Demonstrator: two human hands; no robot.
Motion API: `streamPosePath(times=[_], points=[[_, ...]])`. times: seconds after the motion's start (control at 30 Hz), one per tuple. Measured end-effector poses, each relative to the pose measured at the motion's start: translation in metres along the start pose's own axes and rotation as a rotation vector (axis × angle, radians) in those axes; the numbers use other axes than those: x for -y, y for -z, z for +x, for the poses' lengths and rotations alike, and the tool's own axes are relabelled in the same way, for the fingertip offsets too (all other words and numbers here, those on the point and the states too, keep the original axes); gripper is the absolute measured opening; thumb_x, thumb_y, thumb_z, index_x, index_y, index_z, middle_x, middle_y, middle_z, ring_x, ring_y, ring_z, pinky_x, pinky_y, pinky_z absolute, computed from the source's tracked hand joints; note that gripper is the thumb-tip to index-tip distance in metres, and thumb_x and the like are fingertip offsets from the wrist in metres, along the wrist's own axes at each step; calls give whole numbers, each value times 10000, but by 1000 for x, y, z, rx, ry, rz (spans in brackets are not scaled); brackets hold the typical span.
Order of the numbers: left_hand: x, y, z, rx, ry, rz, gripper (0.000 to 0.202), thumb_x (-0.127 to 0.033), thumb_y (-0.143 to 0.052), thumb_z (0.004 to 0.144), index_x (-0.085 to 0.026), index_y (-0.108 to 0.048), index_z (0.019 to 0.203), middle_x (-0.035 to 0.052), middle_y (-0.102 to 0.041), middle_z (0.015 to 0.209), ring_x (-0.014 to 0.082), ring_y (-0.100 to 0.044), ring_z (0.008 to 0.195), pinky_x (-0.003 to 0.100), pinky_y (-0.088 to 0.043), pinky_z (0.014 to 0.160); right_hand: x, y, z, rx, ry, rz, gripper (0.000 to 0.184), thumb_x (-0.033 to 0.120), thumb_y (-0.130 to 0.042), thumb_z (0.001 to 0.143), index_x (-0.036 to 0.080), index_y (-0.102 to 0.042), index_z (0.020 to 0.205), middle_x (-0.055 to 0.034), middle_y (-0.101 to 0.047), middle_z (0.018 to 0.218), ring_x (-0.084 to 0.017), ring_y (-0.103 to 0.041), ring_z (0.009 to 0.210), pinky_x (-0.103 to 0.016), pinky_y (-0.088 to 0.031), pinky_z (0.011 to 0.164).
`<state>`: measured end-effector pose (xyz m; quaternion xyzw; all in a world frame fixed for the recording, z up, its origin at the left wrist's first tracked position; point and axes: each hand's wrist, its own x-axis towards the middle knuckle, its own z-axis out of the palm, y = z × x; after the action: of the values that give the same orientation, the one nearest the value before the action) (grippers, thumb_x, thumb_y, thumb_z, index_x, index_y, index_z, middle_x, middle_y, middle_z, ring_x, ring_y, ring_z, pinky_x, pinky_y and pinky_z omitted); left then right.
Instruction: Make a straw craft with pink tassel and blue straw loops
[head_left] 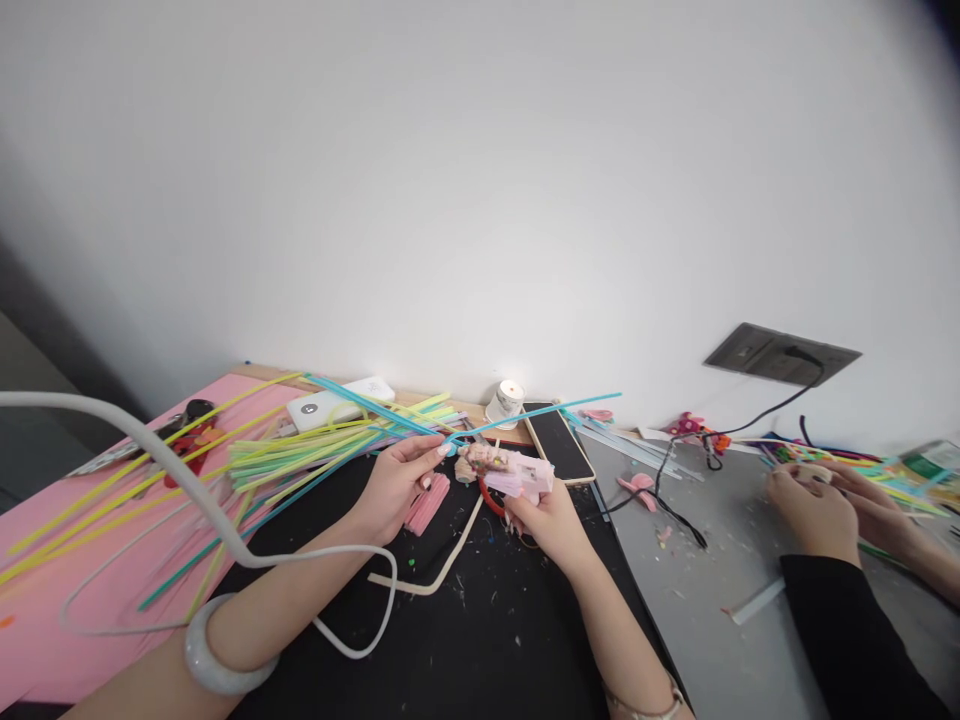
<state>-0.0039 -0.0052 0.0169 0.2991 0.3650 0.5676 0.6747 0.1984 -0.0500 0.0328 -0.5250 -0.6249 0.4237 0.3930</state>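
Note:
My left hand [394, 485] pinches a folded blue straw [540, 412] at its bend, near the middle of the table. One arm of the straw runs back left and the other runs right. My right hand [544, 515] is closed around a pink glue gun [510, 472], whose tip sits right at the bend of the straw. A pale bangle [214, 655] is on my left wrist. A bundle of short pink straw pieces [427, 503] lies just below my left hand on the black mat [480, 640].
Many yellow, green and blue straws [300, 450] lie over the pink mat [45, 620] at left. A white cable [172, 470] loops across. A phone [559, 443], a small candle [506, 400] and a power bank [337, 403] sit by the wall. Another person's hands [825, 510] work with straws at right.

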Motion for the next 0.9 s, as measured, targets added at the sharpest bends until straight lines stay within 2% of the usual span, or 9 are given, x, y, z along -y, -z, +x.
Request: streamPosePath(times=[0.3,0.6,0.9], points=[[0,-2,-1,38,-21,29,294,-234,-892,481,-157,-756,730,-39,-621,575,4,-420,396,139,-332,409,2,0,0,-32,6,8,312,279,-611,802,186,-686,1090,42,-534,518,-88,-420,434,-177,-348,397],[1,-2,0,56,-23,54,267,-244,-885,499,-167,-761,723,-17,-652,612,14,-424,417,149,-331,418,6,0,-1,-26,26,-8,381,360,-613,824,172,-662,1152,41,-518,524,-94,-428,446,-187,-351,403],[3,0,1,67,-24,69,260,-245,-877,524,-163,-763,742,-19,-640,614,15,-428,431,151,-325,423,6,0,-1,-25,20,-2,388,324,-603,817,171,-655,1170,42,-515,523,-94,-423,444,-191,-348,406]])
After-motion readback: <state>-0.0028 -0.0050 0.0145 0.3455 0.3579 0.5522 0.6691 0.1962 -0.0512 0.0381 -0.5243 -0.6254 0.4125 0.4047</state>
